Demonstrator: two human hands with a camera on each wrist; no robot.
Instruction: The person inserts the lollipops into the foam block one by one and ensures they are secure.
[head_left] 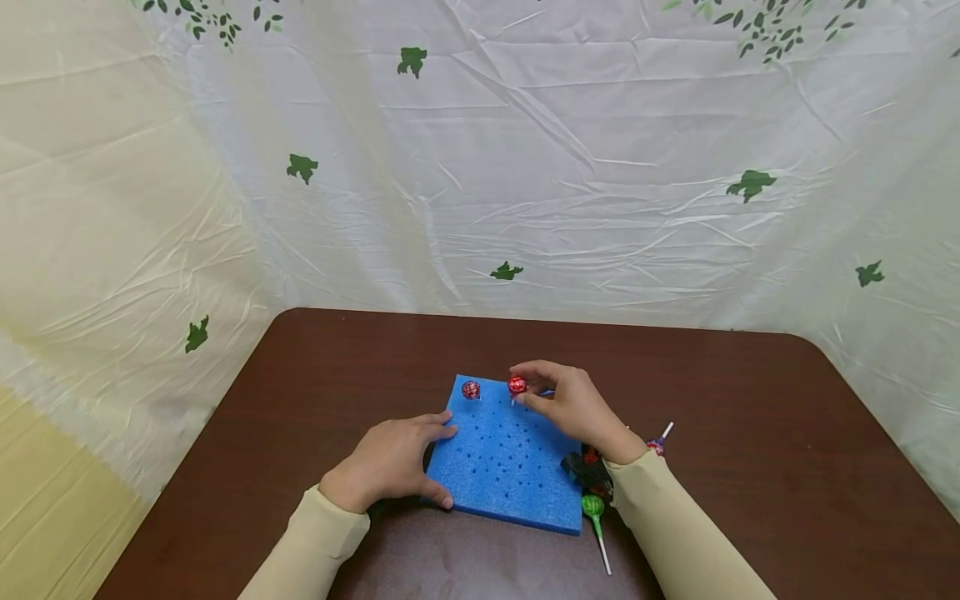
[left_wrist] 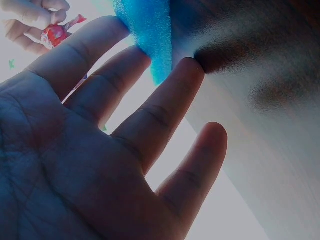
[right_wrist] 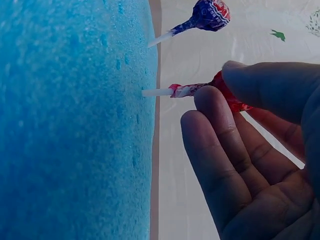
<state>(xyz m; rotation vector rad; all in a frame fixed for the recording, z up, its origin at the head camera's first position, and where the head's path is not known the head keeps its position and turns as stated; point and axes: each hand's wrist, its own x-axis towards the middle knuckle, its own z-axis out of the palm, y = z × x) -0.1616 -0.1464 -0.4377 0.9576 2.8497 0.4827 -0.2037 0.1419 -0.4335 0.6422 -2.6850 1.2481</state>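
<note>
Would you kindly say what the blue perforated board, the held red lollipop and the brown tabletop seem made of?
Flat blue perforated board: probably foam, matte, by its grainy, pitted surface.
Round red lollipop: crinkled wrapper, likely shiny plastic film; smooth white stick, plastic or paper.
Dark brown tabletop: wood or laminate, faintly glossy, with streaky grain.

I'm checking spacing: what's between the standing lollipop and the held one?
Only bare blue board between the standing lollipop and held red lollipop, in the head view.

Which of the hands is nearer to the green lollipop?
Right. The right hand pinches a red lollipop at the blue board's far side, beyond the green lollipop; the left hand is across the board, at its left edge.
</note>
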